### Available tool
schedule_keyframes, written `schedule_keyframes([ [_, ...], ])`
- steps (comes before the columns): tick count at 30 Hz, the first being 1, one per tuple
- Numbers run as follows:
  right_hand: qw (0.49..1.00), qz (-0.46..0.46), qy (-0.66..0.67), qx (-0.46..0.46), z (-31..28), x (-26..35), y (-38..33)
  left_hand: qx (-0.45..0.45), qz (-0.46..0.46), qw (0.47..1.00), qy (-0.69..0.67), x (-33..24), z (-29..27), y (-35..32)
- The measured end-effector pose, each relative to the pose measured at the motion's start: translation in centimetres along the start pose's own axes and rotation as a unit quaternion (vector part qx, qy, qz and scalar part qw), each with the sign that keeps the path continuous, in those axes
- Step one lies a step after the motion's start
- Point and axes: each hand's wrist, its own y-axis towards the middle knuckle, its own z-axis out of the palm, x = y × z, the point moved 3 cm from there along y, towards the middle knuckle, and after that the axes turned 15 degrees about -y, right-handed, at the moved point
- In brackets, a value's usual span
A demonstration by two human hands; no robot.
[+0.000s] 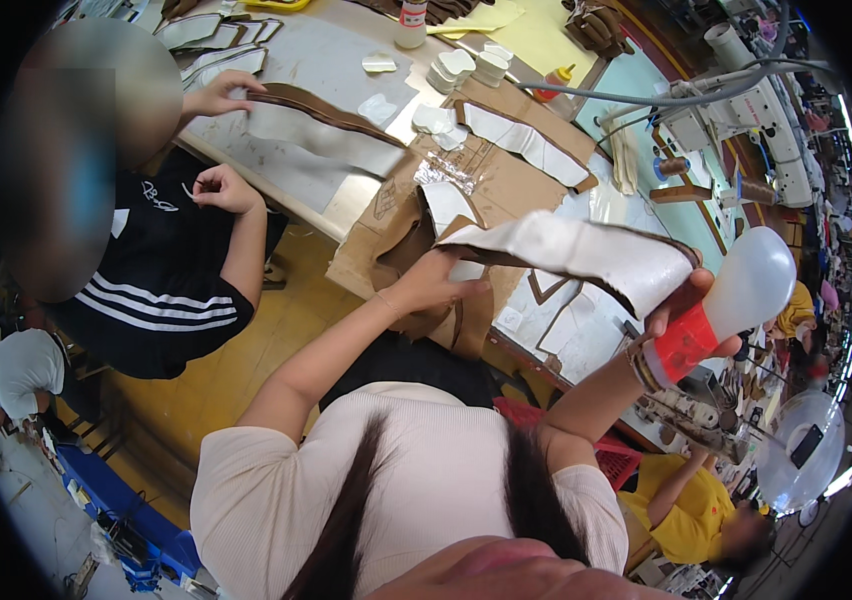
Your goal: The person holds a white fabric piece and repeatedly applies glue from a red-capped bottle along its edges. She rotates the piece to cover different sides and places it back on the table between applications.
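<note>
A long curved strip (566,250), white on its upper face with a brown edge, is stretched above the table. My left hand (428,284) grips its left end, thumb out to the side. My right hand (684,303) is closed around a translucent squeeze bottle (749,280) with a red-wrapped neck. The strip's right end rests against that same hand's fingers. More brown pieces (416,250) hang over the table edge beside my left hand. Beyond the strip lies another white-faced brown piece (521,138) on cardboard (386,215).
A co-worker in a black striped shirt (161,270), at the left, holds a similar brown and white strip (321,130). Stacked white pieces (451,70), a red bottle with yellow tip (553,83) and a white bottle (411,25) stand farther back. A sewing machine (761,125) is at the right.
</note>
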Motion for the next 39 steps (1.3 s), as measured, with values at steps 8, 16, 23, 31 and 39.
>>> schedule_keyframes([
  [8, 0.945, 0.155, -0.102, -0.271, -8.1, -7.8, -1.6, -0.109, 0.013, 0.979, 0.171, 0.6, -10.9, 2.6],
  [16, 0.902, 0.370, -0.046, -0.220, -14.3, -28.1, 4.1, -0.149, -0.106, 0.858, 0.479, 8.1, -21.8, 6.1],
  [23, 0.832, 0.490, -0.143, -0.216, -17.0, -32.8, 2.4, -0.059, -0.239, 0.845, 0.475, 12.3, -19.9, 6.2],
  [31, 0.868, 0.427, -0.134, -0.216, -14.1, -25.0, -1.1, -0.051, -0.161, 0.797, 0.580, 11.7, -16.5, 2.5],
  [39, 0.887, 0.381, -0.150, -0.214, -7.7, -20.8, -3.6, -0.128, -0.085, 0.776, 0.612, 13.3, -18.5, 3.4],
])
